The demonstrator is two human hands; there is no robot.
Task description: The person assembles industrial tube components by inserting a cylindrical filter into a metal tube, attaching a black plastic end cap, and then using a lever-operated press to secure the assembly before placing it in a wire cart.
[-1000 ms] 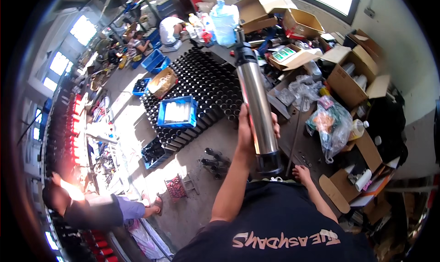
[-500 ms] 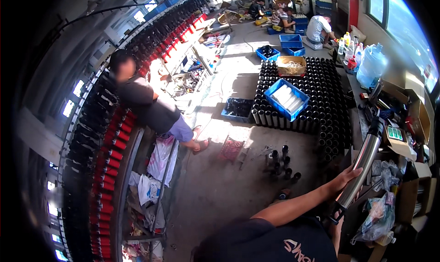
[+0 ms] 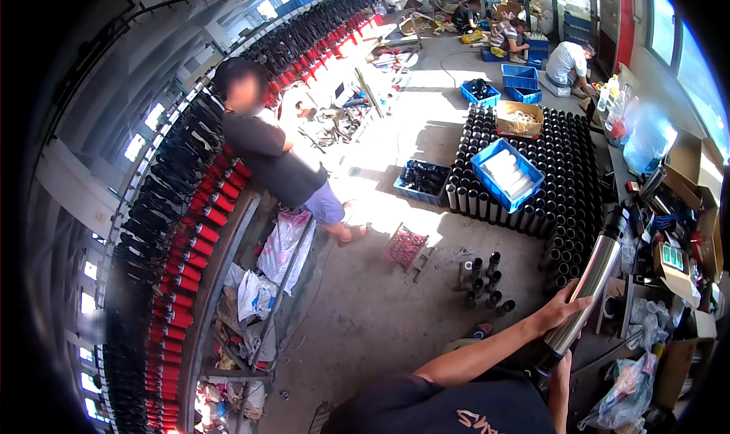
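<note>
A shiny metal tube [image 3: 584, 291] with black ends slants across the right side, its upper end leaning away from me. My left hand [image 3: 561, 309] is closed around its middle, thumb on the near side. Lower down, my right hand [image 3: 562, 364] is at the tube's black lower end and appears to grip it; its fingers are mostly hidden behind the tube. Beyond the upper end lies a cluttered workbench with cardboard boxes [image 3: 688, 160] and a clear plastic bag [image 3: 625, 392].
Rows of upright black tubes [image 3: 576, 172] stand ahead, carrying a blue crate [image 3: 508, 174] and a cardboard box [image 3: 519, 120]. Several short black tubes [image 3: 487, 282] stand on the floor. At left, a person [image 3: 274, 156] stands by a rack of red cylinders [image 3: 199, 245]. Other people crouch farther back.
My view has turned slightly left, so the room sits farther right in the picture. The tube and both hands have dropped a little, the left hand still around its middle.
</note>
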